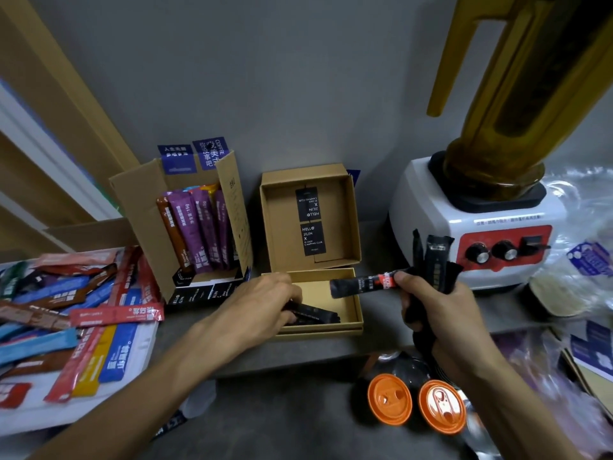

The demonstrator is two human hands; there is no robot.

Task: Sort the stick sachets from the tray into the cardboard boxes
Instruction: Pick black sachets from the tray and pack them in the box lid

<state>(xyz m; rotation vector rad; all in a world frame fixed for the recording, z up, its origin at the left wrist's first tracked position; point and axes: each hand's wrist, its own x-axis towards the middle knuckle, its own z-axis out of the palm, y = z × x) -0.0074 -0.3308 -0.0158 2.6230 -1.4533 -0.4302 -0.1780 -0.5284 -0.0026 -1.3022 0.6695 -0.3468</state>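
Right hand (444, 320) clutches black stick sachets (361, 284), one pointing leftward over the shallow box (331, 330), where left hand (262, 303) pinches laid sachets (315, 315).

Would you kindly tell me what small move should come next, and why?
Probably the left hand should take the sachet jutting from the right hand's bundle: its fingers hold black sachets already lying in the small box, and that sachet points over it.

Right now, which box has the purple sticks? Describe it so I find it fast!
Start at the white blender on the right and look left, past the low open box. The next cardboard box stands tall, flaps up, beside the tray. Only it holds upright purple sachets.
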